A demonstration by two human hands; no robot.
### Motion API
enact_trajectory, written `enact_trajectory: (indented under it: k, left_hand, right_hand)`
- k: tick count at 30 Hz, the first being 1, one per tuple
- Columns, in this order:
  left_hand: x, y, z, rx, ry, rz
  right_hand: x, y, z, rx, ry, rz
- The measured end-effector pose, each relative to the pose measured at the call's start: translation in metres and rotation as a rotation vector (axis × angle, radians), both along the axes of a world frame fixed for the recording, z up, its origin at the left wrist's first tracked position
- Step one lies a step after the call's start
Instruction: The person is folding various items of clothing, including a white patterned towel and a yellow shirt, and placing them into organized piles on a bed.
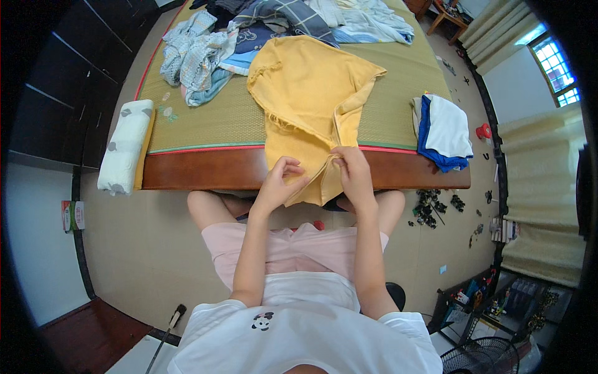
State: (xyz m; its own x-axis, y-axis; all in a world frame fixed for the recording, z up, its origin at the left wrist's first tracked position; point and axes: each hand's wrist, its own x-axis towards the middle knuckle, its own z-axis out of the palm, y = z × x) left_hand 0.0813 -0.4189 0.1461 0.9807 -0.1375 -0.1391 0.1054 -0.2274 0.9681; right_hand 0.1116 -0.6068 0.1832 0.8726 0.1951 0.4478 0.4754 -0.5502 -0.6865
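Observation:
A yellow garment with frayed edges (pixel 308 93), apparently of denim, lies spread over the near edge of the bed. Its lower end hangs over the wooden bed frame towards my knees. My right hand (pixel 356 174) pinches a seamed edge of it between thumb and fingers. Just to the left, my left hand (pixel 279 183) rests against the cloth, thumb and fingers apart. A fold runs through the fabric between both hands. Part of the edge under my right fingers is hidden.
On the woven mat (pixel 392 103) lie a patterned light-blue garment (pixel 196 56) and a dark checked cloth (pixel 299 18). A rolled white cloth (pixel 125 145) sits at the left corner of the wooden bed frame (pixel 201 168), folded white-and-blue clothes (pixel 446 131) at the right. Black pieces (pixel 427 208) litter the floor.

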Motion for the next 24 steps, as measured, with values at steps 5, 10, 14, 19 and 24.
enact_trajectory:
  k: [5,10,14,19,24]
  left_hand:
    - [-0.01,-0.017,-0.013,0.416,-0.281,0.066]
    - [-0.013,-0.041,-0.038,0.555,-0.378,0.349]
    - [-0.023,-0.029,-0.059,0.466,-0.375,0.372]
    - [-0.052,-0.015,-0.084,0.202,-0.112,0.415]
    - [-0.057,-0.027,-0.095,-0.514,0.258,0.483]
  right_hand:
    - [0.017,0.002,0.022,0.033,-0.053,-0.026]
    - [0.024,0.002,0.036,0.102,-0.032,-0.064]
    - [0.029,-0.01,0.04,0.122,-0.031,-0.109]
    - [0.036,-0.022,0.043,0.205,0.011,-0.184]
    - [0.037,-0.019,0.046,0.233,-0.004,-0.131]
